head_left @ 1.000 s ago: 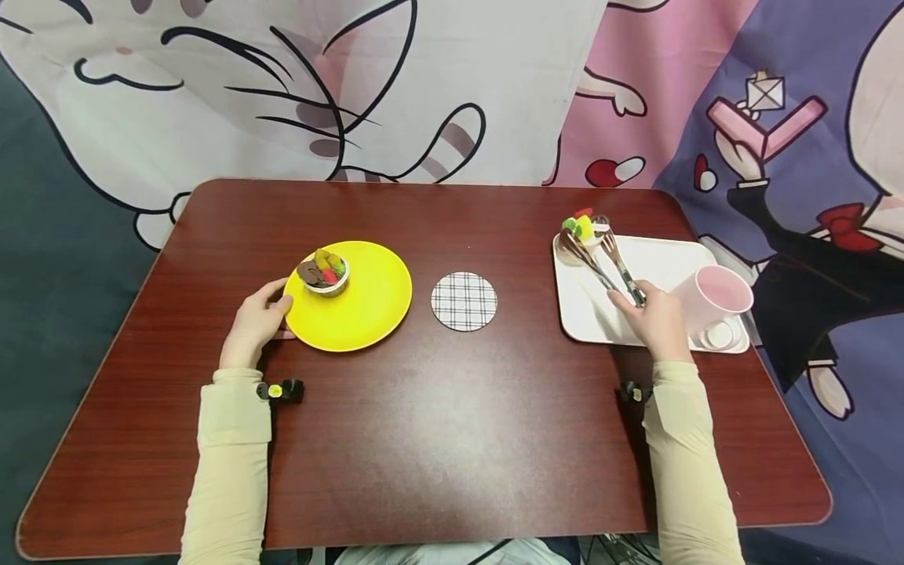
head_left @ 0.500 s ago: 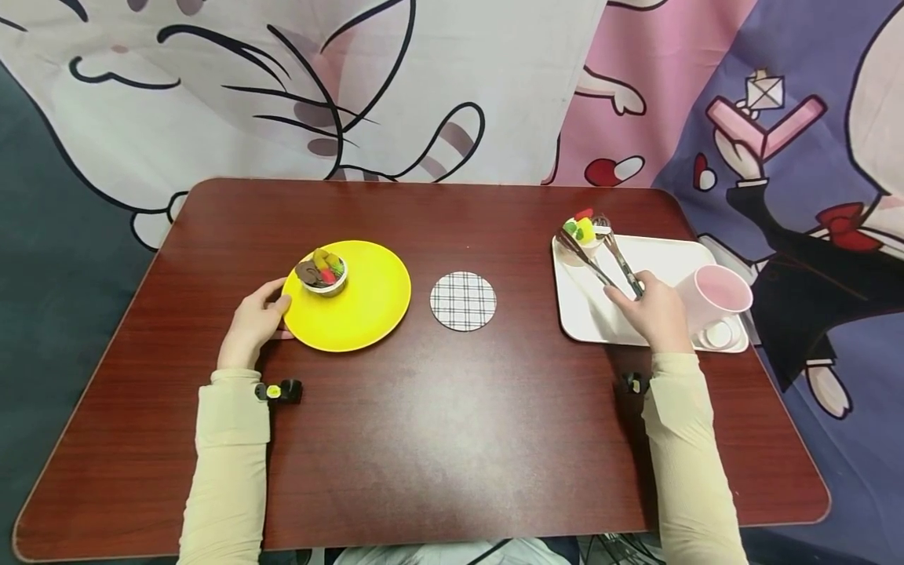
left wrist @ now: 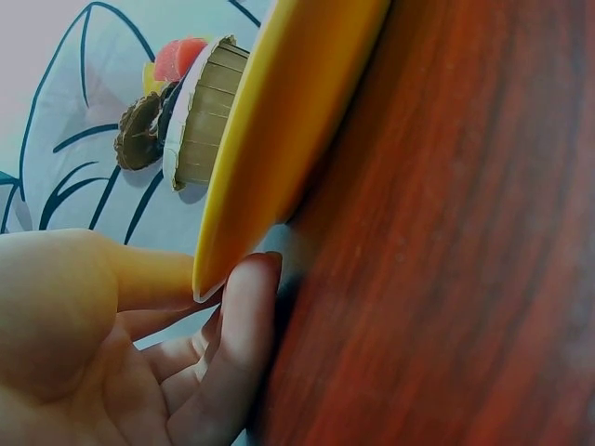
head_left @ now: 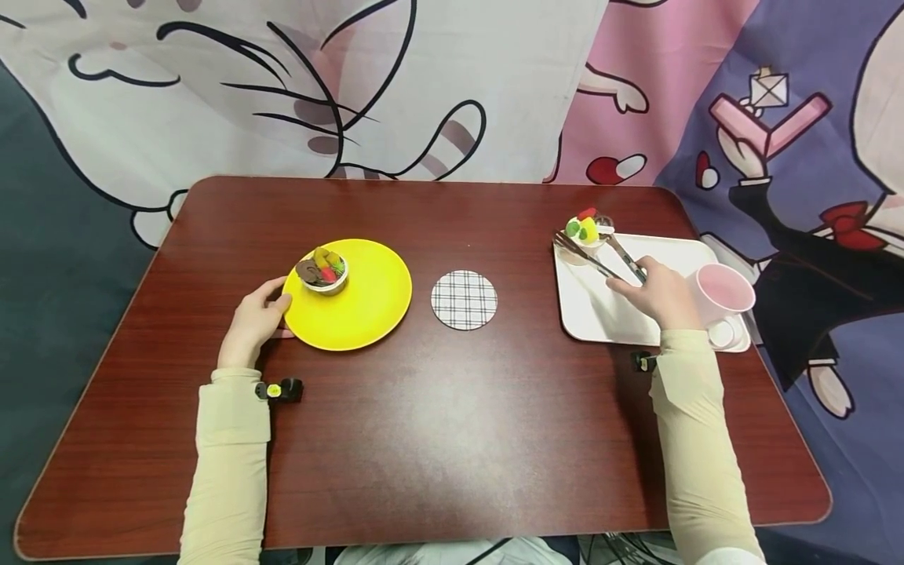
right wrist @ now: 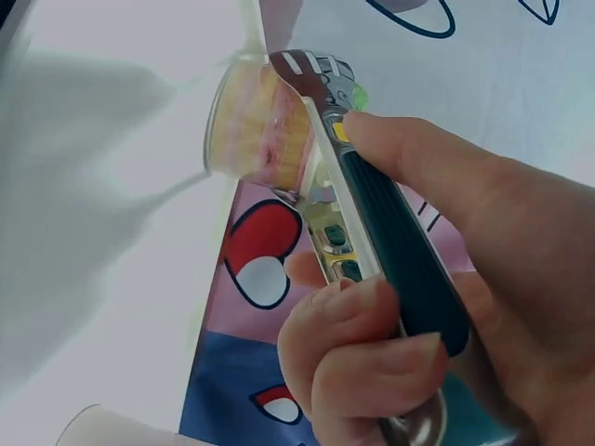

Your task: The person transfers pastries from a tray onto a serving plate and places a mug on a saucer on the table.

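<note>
My left hand (head_left: pixel 250 322) pinches the left rim of a yellow plate (head_left: pixel 374 306), thumb above and fingers beneath, as the left wrist view (left wrist: pixel 297 111) confirms. On that plate sits a toy dessert cup (head_left: pixel 323 272) with brown, green and red toppings. My right hand (head_left: pixel 660 294) grips metal tongs (head_left: pixel 589 257) with dark green handles (right wrist: pixel 400 232) and one fork-shaped tip. Their tips lie at a clear cup of layered cake (right wrist: pixel 260 125) topped with green, yellow and red pieces, at the tray's far left corner. Whether both tips touch it, I cannot tell.
A white tray (head_left: pixel 600 318) lies at the table's right. On its right side stands a pink cup (head_left: pixel 722 290) with a small white round piece (head_left: pixel 723 334) at its near side. A checked round coaster (head_left: pixel 464 300) lies between plate and tray on the brown table (head_left: pixel 452 455).
My right hand has shifted a little forward and to the right with the tongs, their tips now closer about the topped cake cup. The left hand and plate look unchanged.
</note>
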`<state>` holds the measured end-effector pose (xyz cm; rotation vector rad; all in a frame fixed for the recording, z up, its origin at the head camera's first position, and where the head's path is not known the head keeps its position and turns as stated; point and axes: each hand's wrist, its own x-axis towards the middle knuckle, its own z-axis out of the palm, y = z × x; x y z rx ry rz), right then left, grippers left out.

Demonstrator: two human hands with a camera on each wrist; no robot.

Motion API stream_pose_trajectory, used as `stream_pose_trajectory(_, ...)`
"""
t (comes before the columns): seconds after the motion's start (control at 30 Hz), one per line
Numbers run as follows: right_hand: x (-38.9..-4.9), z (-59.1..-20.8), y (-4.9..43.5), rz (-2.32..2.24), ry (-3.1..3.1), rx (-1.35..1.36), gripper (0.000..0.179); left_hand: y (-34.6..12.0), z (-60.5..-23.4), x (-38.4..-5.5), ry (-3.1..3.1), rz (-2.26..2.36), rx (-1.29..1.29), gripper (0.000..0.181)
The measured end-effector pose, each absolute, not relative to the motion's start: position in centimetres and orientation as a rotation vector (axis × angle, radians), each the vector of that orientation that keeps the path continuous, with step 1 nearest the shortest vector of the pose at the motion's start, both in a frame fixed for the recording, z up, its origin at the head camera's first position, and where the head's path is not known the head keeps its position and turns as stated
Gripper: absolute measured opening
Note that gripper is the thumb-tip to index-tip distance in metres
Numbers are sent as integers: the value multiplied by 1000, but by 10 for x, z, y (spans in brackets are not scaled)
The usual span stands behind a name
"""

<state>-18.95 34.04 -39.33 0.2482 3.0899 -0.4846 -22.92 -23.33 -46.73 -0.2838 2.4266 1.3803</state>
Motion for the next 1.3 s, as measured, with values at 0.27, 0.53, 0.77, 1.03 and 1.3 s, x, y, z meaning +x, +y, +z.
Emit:
stream_pose_trajectory(0.27, -183, -399, 344, -519, 2989, 319, 67, -231, -467, -231, 2416, 1383, -280, 57)
stream_pose_trajectory(0.53, -169, -414, 357, -817, 2852, 369, 61, -231, -463, -233, 2414, 1384, -298, 57)
stream_pose_trajectory(0.77, -165, -421, 357, -890, 2814, 421, 52, -232, -463, -232, 2428, 1385, -283, 57)
stream_pose_trajectory(1.03, -164, -424, 361, -1128, 2809, 498, 57, -231, -464, -232, 2433, 1393, -277, 57)
stream_pose_trajectory(1.3, -168, -424, 363, -1247, 2740, 566, 61, -232, -467, -230, 2415, 1392, -300, 58)
